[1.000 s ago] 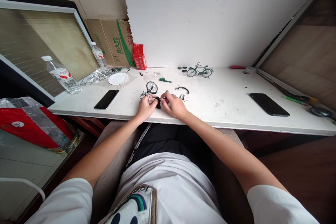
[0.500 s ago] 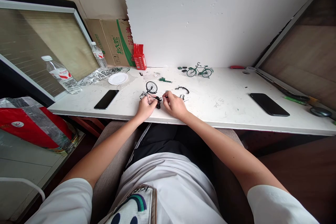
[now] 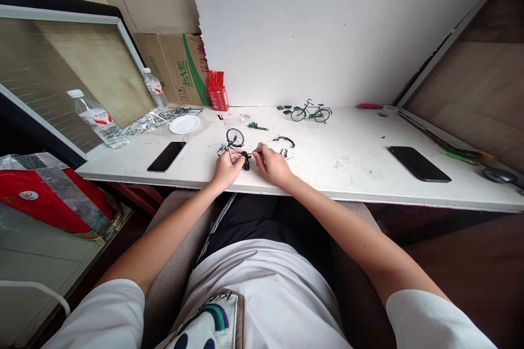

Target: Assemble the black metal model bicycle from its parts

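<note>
A small part-built black model bicycle (image 3: 236, 144) lies on the white table (image 3: 347, 158) near the front edge, one spoked wheel pointing away from me. My left hand (image 3: 226, 168) is closed around its frame. My right hand (image 3: 273, 164) pinches a tiny part against the frame; I cannot name the part. A finished green model bicycle (image 3: 311, 112) stands further back by the white wall. Loose small parts lie just behind my right hand: a black curved mudguard (image 3: 285, 139) and a green piece (image 3: 256, 126).
Two black phones lie flat, one at the left (image 3: 166, 156) and one at the right (image 3: 419, 163). Two water bottles (image 3: 98, 120), a white plate (image 3: 184, 124), plastic part frames, a red carton (image 3: 217, 91) and a cardboard box (image 3: 176, 68) crowd the back left. Tools lie at the far right.
My right hand has shifted slightly left toward the bicycle frame. The camera view dipped a little. The left hand keeps its hold.
</note>
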`<state>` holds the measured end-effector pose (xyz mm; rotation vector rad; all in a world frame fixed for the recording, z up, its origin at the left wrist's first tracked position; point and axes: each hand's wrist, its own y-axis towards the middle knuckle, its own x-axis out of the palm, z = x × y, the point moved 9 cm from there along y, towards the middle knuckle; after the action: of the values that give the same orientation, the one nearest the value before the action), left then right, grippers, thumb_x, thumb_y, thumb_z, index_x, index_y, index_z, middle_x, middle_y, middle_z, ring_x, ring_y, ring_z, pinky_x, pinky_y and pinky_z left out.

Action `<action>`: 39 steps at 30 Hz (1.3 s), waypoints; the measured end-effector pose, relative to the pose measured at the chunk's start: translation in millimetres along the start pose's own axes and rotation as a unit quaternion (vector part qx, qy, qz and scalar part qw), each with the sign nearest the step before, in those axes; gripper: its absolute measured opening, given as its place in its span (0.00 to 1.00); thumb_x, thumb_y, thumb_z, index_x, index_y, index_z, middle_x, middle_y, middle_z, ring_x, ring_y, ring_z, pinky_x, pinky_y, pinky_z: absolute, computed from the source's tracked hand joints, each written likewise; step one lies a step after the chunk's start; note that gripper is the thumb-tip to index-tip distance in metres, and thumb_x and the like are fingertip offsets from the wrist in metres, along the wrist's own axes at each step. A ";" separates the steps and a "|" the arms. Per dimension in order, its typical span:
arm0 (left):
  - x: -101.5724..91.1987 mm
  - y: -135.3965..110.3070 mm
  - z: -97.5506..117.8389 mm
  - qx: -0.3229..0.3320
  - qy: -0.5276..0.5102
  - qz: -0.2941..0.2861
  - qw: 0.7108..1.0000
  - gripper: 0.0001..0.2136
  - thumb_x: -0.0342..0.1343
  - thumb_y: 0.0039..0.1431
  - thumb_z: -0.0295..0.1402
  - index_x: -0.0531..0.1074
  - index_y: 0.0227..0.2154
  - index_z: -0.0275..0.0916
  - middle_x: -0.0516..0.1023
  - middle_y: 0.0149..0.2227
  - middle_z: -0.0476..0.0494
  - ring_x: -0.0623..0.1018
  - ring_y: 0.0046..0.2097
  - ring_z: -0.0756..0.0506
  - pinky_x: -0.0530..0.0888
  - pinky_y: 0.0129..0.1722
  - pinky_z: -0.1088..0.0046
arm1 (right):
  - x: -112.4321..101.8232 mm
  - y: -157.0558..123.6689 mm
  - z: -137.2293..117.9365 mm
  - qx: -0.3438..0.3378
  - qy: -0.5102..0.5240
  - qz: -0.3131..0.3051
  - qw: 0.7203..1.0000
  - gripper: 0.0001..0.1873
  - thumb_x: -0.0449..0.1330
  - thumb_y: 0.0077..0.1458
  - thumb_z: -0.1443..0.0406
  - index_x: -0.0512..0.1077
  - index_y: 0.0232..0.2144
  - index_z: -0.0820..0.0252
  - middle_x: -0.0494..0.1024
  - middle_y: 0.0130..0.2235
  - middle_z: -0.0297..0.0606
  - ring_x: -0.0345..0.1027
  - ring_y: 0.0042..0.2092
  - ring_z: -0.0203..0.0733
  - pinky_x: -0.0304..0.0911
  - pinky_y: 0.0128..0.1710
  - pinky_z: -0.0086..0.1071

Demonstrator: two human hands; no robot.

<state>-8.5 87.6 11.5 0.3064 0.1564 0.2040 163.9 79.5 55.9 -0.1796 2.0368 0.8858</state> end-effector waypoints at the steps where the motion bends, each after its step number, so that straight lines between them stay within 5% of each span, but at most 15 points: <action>1: 0.1 0.1 -0.1 0.000 -0.003 0.000 1.000 0.13 0.64 0.55 0.33 0.76 0.43 0.36 0.83 0.34 0.41 0.83 0.37 0.44 0.79 0.39 0.69 | -0.2 0.0 -0.1 0.000 -0.003 0.000 1.000 0.14 0.47 0.77 0.56 0.66 0.49 0.58 0.84 0.39 0.43 0.76 0.35 0.45 0.56 0.32 0.32; 12: 0.5 0.5 -3.1 0.007 0.002 -0.008 1.000 0.13 0.63 0.57 0.33 0.77 0.44 0.36 0.83 0.35 0.41 0.83 0.37 0.43 0.79 0.38 0.68 | -0.4 0.8 1.4 0.018 -0.057 -0.002 0.998 0.20 0.47 0.77 0.52 0.71 0.42 0.57 0.82 0.37 0.42 0.73 0.35 0.44 0.49 0.31 0.33; 28: 2.9 -3.9 9.6 0.011 0.005 -0.010 1.000 0.13 0.64 0.55 0.33 0.76 0.43 0.36 0.82 0.35 0.42 0.82 0.37 0.45 0.78 0.39 0.69 | -8.0 -1.0 -4.7 0.008 0.020 0.002 1.000 0.16 0.44 0.76 0.55 0.65 0.53 0.57 0.83 0.40 0.40 0.76 0.37 0.47 0.55 0.33 0.34; 39: 0.5 -2.5 8.2 0.020 0.003 -0.002 1.000 0.13 0.64 0.56 0.34 0.76 0.43 0.37 0.83 0.35 0.42 0.82 0.37 0.44 0.78 0.40 0.69 | -1.1 0.4 0.6 0.003 -0.012 0.004 1.000 0.15 0.45 0.77 0.54 0.65 0.47 0.56 0.82 0.41 0.43 0.74 0.37 0.45 0.55 0.32 0.33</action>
<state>-6.0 83.1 18.4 0.3456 0.1668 0.1971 164.7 80.0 56.7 -0.1568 2.0181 0.8828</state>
